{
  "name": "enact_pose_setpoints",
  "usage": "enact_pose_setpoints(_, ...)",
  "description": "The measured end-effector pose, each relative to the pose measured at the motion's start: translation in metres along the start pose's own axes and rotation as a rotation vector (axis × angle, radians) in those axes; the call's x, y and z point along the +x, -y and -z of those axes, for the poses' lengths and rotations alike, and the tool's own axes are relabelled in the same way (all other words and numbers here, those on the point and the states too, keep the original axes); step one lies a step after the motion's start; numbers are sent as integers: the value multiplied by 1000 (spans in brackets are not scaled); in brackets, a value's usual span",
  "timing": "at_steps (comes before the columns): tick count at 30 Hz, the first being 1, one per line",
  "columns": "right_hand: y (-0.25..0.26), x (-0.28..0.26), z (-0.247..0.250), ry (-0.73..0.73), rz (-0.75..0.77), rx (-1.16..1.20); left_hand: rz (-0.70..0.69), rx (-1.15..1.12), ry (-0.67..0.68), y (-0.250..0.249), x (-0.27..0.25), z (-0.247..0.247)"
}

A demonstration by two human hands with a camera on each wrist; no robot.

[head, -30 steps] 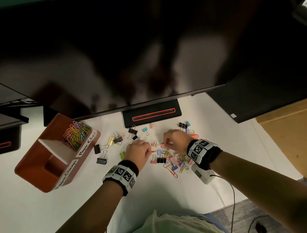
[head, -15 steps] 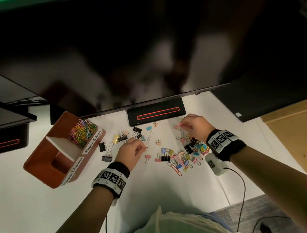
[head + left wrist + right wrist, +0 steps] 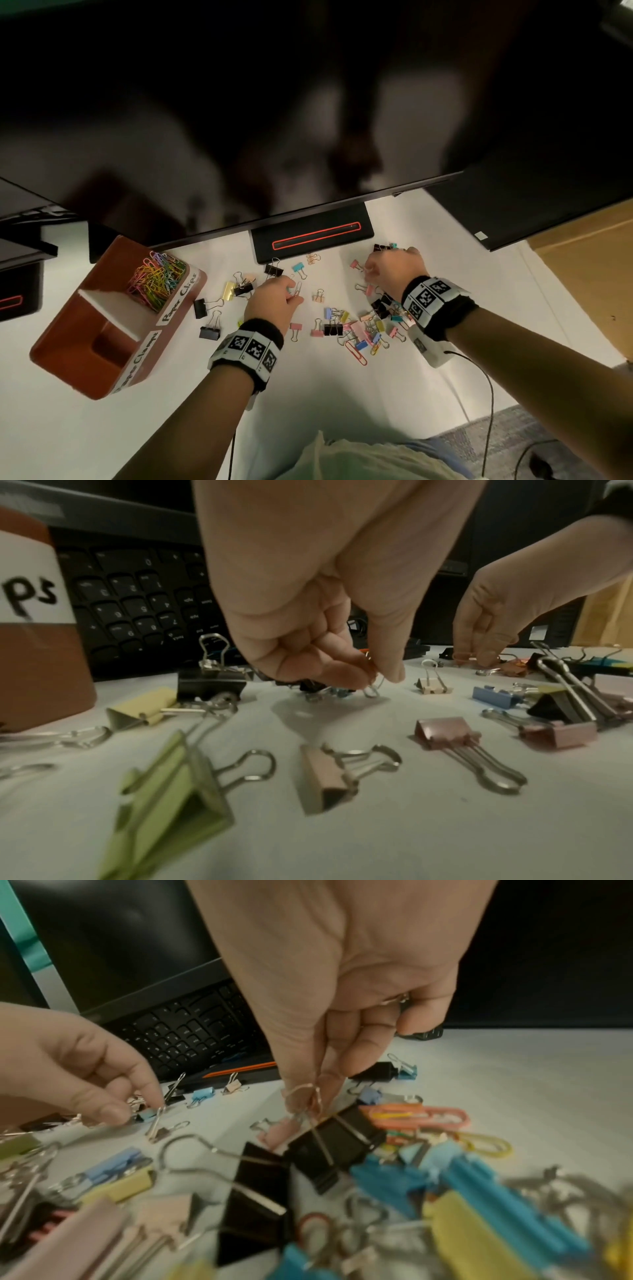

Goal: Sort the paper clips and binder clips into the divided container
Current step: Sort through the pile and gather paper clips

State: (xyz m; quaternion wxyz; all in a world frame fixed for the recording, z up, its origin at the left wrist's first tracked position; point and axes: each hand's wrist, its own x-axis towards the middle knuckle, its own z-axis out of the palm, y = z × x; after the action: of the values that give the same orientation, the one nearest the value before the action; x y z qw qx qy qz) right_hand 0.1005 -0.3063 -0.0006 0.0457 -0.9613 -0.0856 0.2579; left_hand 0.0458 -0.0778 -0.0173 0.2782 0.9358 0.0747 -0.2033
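A brown divided container (image 3: 82, 329) stands at the left; its far compartment holds several coloured paper clips (image 3: 157, 279). Loose binder clips (image 3: 356, 329) and paper clips lie scattered over the white table. My left hand (image 3: 294, 294) pinches a silver paper clip (image 3: 371, 689) against the table, beside a light blue binder clip (image 3: 298, 268). My right hand (image 3: 371, 270) reaches to the far right of the scatter. Its thumb and forefinger pinch a thin pinkish paper clip (image 3: 304, 1096) just above a black binder clip (image 3: 329, 1145).
A big dark monitor hangs over the table; its stand base (image 3: 311, 236) with a red line sits behind the clips. A black keyboard (image 3: 137, 601) lies under it. A cable (image 3: 479, 370) trails from my right wrist. A cardboard surface (image 3: 589, 274) lies at the right.
My hands were together at mid-table; the right one has moved back and right to a clip. The left has shifted a little forward and now pinches the silver clip.
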Motion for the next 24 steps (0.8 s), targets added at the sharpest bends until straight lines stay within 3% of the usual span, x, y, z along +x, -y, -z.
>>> enact_pose_setpoints(5,4,1,-7,40,-64,83,-63,150,20,-5,3,-2)
enact_pose_setpoints(11,11,-6,-10,114,67,187,-101,133,28,0,2,-5)
enact_pose_setpoints(18,18,-5,-3,104,168,46,-97,154,28,11,-9,-5)
enact_pose_setpoints(24,65,7,19,65,348,229,-61,-10,-55,32,-27,13)
